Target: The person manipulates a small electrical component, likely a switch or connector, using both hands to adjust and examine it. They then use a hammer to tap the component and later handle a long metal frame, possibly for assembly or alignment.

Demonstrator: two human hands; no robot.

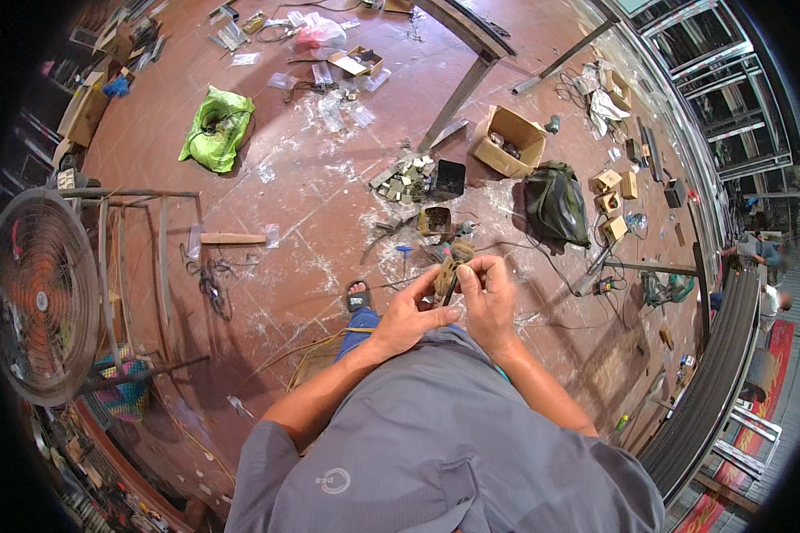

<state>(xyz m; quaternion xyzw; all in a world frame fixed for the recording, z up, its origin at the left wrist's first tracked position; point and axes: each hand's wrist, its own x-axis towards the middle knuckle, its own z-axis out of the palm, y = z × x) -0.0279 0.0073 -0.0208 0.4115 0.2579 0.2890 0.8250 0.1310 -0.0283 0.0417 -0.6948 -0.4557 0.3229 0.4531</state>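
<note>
In front of my waist, both hands are closed around a small tan-brown, lumpy piece [453, 264] whose kind I cannot make out. A slim dark bar [451, 291] shows at its lower end, between my thumbs. My left hand [406, 317] grips it from the left, the thumb pointing across toward the bar. From the right, my right hand [489, 298] pinches it with thumb and curled fingers. Part of the piece is hidden behind the fingers. Just beyond it on the floor stand a square open tin [435, 221] and a blue-handled tool [404, 250].
Ahead are a pile of small metal pieces [402, 181], a black bin [449, 179], a cardboard box [508, 142] and a dark bag [556, 204]. A large fan [43, 302] stands left, near a green bag [218, 130]. Cables cross the floor; metal frames line the right.
</note>
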